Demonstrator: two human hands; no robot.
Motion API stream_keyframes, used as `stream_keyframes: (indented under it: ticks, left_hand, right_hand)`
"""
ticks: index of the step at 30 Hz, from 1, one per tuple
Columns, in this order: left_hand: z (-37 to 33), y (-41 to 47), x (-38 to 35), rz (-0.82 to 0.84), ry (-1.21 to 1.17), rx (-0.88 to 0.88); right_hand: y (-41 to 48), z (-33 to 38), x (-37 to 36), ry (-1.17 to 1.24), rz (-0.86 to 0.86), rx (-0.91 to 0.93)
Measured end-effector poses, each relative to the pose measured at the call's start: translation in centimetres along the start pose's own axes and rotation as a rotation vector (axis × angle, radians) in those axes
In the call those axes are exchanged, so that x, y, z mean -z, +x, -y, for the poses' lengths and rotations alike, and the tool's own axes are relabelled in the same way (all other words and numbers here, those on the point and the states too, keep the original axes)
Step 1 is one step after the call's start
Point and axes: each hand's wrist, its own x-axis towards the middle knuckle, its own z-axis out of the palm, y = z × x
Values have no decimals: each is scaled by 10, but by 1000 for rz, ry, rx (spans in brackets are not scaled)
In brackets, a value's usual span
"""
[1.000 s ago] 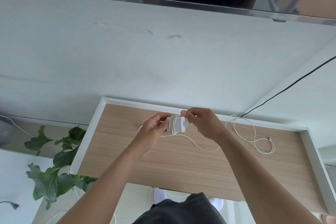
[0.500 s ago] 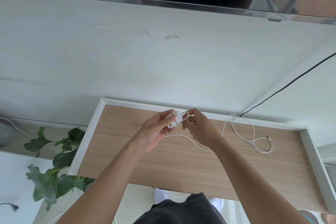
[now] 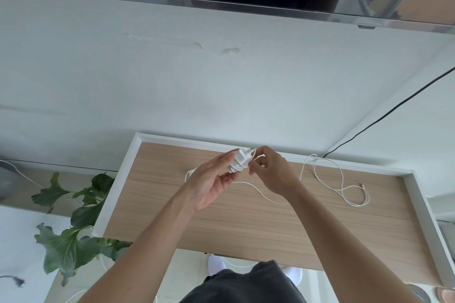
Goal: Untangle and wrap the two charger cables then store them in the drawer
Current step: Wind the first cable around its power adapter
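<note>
A white charger plug (image 3: 240, 160) with cable turns wound around it is held over the open wooden drawer (image 3: 246, 216). My left hand (image 3: 211, 181) grips the plug from the left. My right hand (image 3: 273, 172) pinches the white cable at the plug's right side. The rest of the white cable (image 3: 330, 179) trails from my hands across the drawer floor and lies in loose loops at the right, ending in a small connector (image 3: 362, 185).
The drawer's white rim (image 3: 118, 192) frames the wood floor. A leafy green plant (image 3: 73, 229) stands at the lower left. A black cable (image 3: 394, 108) runs down the white wall at the right. A mirror spans the top.
The plug has turned in my hands, from end-on to tilted. My right hand has shifted round it with the cable; the loops at the right lie much the same.
</note>
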Motion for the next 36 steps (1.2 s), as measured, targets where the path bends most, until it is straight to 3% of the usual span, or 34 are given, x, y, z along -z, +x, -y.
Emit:
stream_keyframes:
  ticks: [8, 14, 21, 25, 32, 36]
  left_hand:
    - [-4, 2, -1, -125, -190, 15]
    - [-11, 6, 0, -268, -134, 4]
    - [-17, 7, 1, -335, -113, 10]
    - [-14, 7, -2, -341, -72, 20]
    - [-7, 8, -6, -318, -41, 45]
    - [-3, 10, -8, -331, -41, 47]
  right_hand:
    - [-5, -4, 7, 99, 82, 47]
    - [-10, -3, 15, 276, 168, 35]
    - [-14, -3, 27, 310, 306, 74]
    - [-10, -5, 22, 222, 190, 127]
    - [-16, -3, 16, -75, 199, 227]
    - [-16, -2, 14, -124, 189, 246]
